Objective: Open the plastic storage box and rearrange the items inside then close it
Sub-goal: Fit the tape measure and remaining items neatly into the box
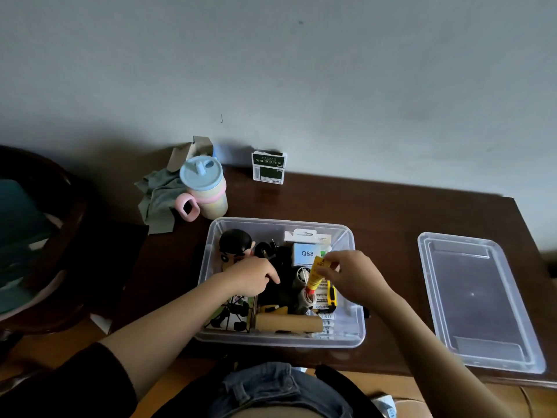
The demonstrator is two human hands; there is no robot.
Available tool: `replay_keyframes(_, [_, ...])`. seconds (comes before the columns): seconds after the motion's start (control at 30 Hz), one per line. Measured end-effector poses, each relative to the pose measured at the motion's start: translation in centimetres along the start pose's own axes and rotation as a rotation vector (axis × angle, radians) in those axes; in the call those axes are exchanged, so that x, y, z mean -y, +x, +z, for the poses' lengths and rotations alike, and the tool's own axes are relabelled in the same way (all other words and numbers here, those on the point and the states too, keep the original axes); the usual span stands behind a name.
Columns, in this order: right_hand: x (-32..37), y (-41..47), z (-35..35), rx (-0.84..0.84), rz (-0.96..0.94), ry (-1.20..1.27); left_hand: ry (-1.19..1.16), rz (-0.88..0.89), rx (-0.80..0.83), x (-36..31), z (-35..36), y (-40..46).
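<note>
1. Dark wooden counter (pixel 391 206) against a plain grey wall. At its far left lie a crumpled grey cloth (pixel 156 194) and a pastel lidded cup (pixel 205 188); a small green-and-white carton (pixel 269 167) stands by the wall.
2. Plastic storage box (pixel 357 327) sits open at centre, directly in front of you, packed with small items: a black-haired figurine (pixel 233 242) at its back left, a white box marked Q88 (pixel 307 253) at back right, a tan cylinder (pixel 289 322) along the near wall.
3. Your left hand (pixel 253 277) reaches into the left half of the box. Its fingers are curled down among dark items; whether its grip has closed on anything cannot be told.
4. Your right hand (pixel 352 273) is over the right half. Its grip pinches the top end of a yellow tube (pixel 316 274), which hangs tilted, cap end down, above the clutter.
5. Clear lid (pixel 479 300) lies flat on the counter, well apart to the right of the box.
6. Judgement: box is opened, rearranging is in hand, closing not yet done.
7. Next move likely calls for a free slot for the tube, laid low enough that the lid can seat; then you fetch the lid from the right.
</note>
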State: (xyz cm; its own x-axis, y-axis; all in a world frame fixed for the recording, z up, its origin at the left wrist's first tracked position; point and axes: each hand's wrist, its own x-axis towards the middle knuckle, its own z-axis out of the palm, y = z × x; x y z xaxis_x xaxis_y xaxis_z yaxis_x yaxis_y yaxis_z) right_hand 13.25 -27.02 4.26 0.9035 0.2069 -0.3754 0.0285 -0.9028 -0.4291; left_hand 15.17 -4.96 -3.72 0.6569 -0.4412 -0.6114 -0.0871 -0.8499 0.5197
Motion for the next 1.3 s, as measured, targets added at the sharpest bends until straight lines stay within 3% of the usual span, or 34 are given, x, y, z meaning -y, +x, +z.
replay_keyframes(0.07, [0.4, -0.1, 0.6, -0.046, -0.010, 0.061, 0.022, 0.008, 0.036, -0.2, 0.4, 0.1])
replay_keyframes(0.17, [1.2, 0.2, 1.7, -0.027, -0.028, 0.071, -0.029, -0.011, -0.098, -0.2, 0.7, 0.2])
replay_keyframes(0.27, [2.2, 1.1, 3.2, 0.023, -0.031, -0.108, -0.132, -0.001, -0.210, 0.1, 0.3, 0.0])
replay_keyframes(0.43, [4.5, 2.7, 5.1, 0.185, -0.077, -0.533, -0.137, 0.020, -0.163, 0.7, -0.2, -0.7])
replay_keyframes(0.57, [5.6, 3.7, 6.0, 0.221, -0.101, -0.627, -0.153, 0.012, -0.139, 0.8, 0.1, -1.2])
replay_keyframes(1.0, [7.1, 5.2, 7.6, 0.274, 0.040, -0.577, -0.127, -0.022, -0.135, 1.1, 0.0, -1.6])
replay_keyframes(1.3, [3.2, 2.1, 2.1, -0.002, 0.077, -0.164, -0.124, -0.019, -0.155, 0.7, 0.5, -0.2])
